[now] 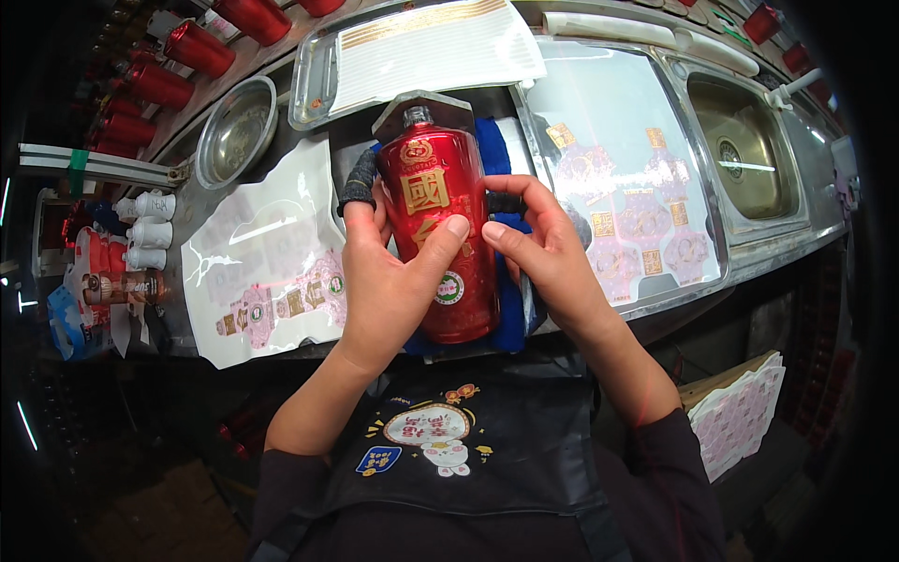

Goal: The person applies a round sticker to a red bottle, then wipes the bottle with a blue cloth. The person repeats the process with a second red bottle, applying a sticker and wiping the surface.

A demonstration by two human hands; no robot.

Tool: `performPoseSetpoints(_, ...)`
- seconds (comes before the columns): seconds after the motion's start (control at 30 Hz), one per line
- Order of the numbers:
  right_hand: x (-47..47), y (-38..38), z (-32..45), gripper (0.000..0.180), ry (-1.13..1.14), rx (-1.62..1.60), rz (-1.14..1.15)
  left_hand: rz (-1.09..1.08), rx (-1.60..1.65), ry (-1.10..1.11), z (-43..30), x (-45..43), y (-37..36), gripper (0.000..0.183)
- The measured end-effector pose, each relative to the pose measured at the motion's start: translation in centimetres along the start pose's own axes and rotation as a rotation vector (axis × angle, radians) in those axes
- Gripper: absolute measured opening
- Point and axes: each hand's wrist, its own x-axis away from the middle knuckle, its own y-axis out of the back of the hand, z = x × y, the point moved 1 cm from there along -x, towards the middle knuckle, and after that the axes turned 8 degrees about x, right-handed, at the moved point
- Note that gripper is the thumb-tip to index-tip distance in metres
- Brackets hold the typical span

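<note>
A glossy red bottle [442, 309] with gold characters and a round green-and-white emblem lies before me, its bare threaded neck pointing away. My left hand [393, 274] grips its left side, the thumb pressed across the front over the lower gold character. My right hand [555, 246] is at the right side, with index fingertip and thumb against that edge. Dark knitted sleeves cover one finger on each hand. Under the bottle is a blue cloth [511, 330]. Its underside and my other fingertips are hidden.
Left lies a decal sheet [267, 204], beside a metal bowl [237, 133]. Right, printed decals rest in a wet, shallow tray [632, 91] next to a sink [744, 147]. A striped sheet [435, 56] lies behind. Red bottles [200, 50] line the far left; small white bottles [149, 232] stand nearer.
</note>
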Motion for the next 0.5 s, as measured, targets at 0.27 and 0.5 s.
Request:
performPoseSetpoints(0.27, 0.3, -0.6, -0.6, 0.051, 0.057, 0.011, -0.053, 0.009, -0.134, 0.108, -0.2, 0.2, -0.1, 0.071)
performPoseSetpoints(0.5, -0.1, -0.4, 0.0, 0.050, 0.022, 0.057, -0.025, 0.062, 0.090, 0.044, 0.6, 0.3, 0.9, 0.065)
